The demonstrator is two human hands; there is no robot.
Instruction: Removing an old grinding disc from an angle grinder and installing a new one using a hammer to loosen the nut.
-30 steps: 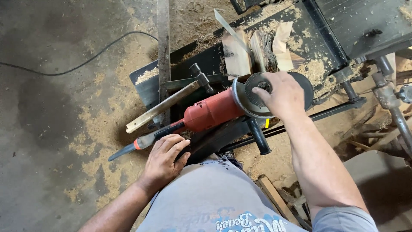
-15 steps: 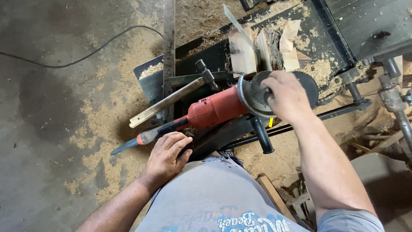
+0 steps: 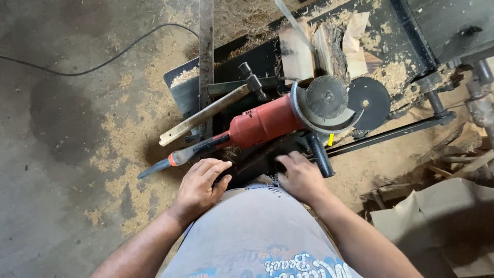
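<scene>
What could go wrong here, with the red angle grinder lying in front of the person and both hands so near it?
1. The red angle grinder lies with its disc exposed; the right hand, beside the side handle, might get cut if it spun.
2. A loose black disc sits near the bench edge and may drop.
3. Sawdust on the floor could be slippery.

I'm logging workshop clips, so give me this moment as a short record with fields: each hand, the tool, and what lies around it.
left hand: open, resting at the near edge of the dark stand, by the grinder's tail
right hand: open, on the stand edge beside the black side handle
tool: red angle grinder, lying on its side, disc facing up, held by neither hand
beside it: loose black disc; hammer with wooden handle
behind: split wood pieces
floor: sawdust, black cable
</scene>
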